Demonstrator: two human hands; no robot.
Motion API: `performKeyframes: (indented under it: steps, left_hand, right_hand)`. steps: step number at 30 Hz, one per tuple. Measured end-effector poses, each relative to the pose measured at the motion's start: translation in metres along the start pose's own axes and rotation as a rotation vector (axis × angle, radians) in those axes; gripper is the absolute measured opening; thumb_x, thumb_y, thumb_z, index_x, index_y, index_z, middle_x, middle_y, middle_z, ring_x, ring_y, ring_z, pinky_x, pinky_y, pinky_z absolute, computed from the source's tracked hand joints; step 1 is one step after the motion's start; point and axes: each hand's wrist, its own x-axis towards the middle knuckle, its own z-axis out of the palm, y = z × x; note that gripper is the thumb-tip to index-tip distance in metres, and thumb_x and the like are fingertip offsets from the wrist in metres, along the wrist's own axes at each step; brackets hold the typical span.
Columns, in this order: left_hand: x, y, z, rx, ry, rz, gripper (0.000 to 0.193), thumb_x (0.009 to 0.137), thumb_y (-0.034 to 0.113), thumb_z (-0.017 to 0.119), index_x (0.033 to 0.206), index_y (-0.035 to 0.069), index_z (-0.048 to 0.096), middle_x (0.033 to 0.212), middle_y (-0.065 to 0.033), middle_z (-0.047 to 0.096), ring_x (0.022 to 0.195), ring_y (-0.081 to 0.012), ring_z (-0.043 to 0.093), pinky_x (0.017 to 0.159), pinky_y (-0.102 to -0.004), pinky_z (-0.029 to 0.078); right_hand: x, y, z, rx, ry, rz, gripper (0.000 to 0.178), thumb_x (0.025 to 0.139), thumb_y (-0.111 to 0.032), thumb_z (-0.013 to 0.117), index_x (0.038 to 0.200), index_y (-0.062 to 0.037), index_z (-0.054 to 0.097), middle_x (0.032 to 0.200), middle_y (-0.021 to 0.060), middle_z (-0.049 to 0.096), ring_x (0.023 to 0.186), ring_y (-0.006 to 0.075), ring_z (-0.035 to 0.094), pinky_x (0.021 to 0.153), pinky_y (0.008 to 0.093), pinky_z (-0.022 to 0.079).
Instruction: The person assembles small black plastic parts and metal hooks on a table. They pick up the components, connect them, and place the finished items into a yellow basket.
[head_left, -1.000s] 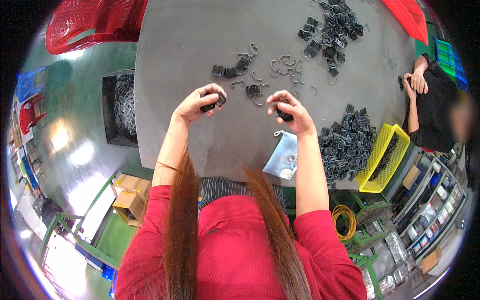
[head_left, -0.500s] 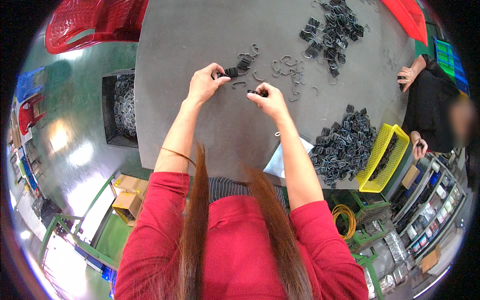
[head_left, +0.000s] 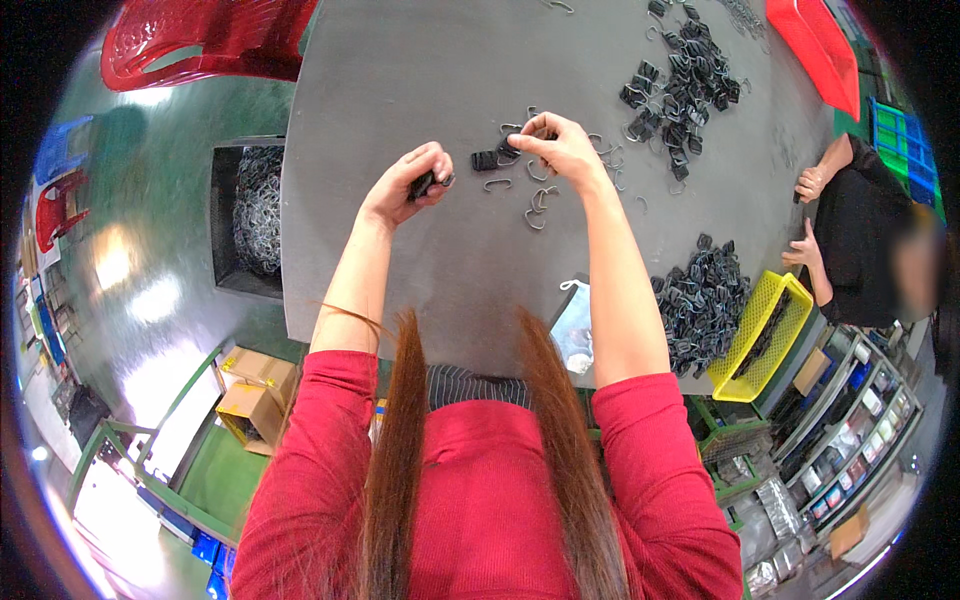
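Over the grey table, my left hand [head_left: 410, 185] is closed around a dark black plastic piece [head_left: 428, 184], partly hidden by the fingers. My right hand [head_left: 562, 152] is to its right, thumb and fingertips pinched at the edge of another black plastic piece [head_left: 507, 148]. A further black piece [head_left: 484, 161] lies beside that one, left of the fingertips. Loose bent wire hooks [head_left: 540, 200] are scattered beneath and around my right hand, some hidden by it.
Heaps of black pieces with wire hooks lie at the far right [head_left: 690, 85] and near right [head_left: 705, 305]. A yellow basket [head_left: 762, 335], red tray [head_left: 815, 55] and blue face mask [head_left: 573, 328] are about. Left stands a black bin [head_left: 258, 215] of metal parts. A co-worker [head_left: 865, 220] works at right.
My right hand has moved forward to the black pieces on the table. My left hand has drawn back from them and curled closed. The co-worker's hands have come closer together.
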Motion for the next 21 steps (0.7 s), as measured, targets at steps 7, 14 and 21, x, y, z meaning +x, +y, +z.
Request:
performKeyframes:
  steps: [7, 14, 21]
  left_hand:
    - [0.026, -0.015, 0.042, 1.444, 0.565, 0.006, 0.042, 0.073, 0.032, 0.072, 0.105, 0.011, 0.053, 0.079, -0.0099, 0.064, 0.076, -0.0225, 0.064, 0.065, -0.0348, 0.048]
    - [0.033, -0.030, 0.039, 1.563, 0.542, 0.011, 0.038, 0.072, 0.028, 0.072, 0.100, 0.010, 0.053, 0.092, -0.0109, 0.064, 0.086, -0.0282, 0.063, 0.072, -0.0397, 0.050]
    - [0.014, -0.040, 0.026, 1.369, 0.601, -0.041, 0.029, 0.072, 0.032, 0.070, 0.088, 0.008, 0.066, 0.089, -0.0086, 0.067, 0.083, -0.0208, 0.064, 0.074, -0.0333, 0.049]
  right_hand:
    - [0.016, -0.014, 0.035, -0.924, 0.200, -0.064, 0.033, 0.069, -0.026, 0.074, 0.094, -0.0075, 0.063, 0.094, 0.0145, 0.065, 0.092, 0.0292, 0.063, 0.077, 0.0384, 0.050]
    - [0.002, -0.007, 0.032, -0.747, 0.165, 0.087, 0.035, 0.070, -0.029, 0.075, 0.093, -0.0051, 0.065, 0.085, 0.0120, 0.066, 0.077, 0.0241, 0.066, 0.065, 0.0351, 0.051]
    - [-0.054, 0.029, -0.013, 0.449, 0.072, 0.287, 0.019, 0.076, -0.021, 0.069, 0.084, -0.0048, 0.066, 0.057, -0.0019, 0.052, 0.045, 0.0070, 0.048, 0.039, 0.0235, 0.037]
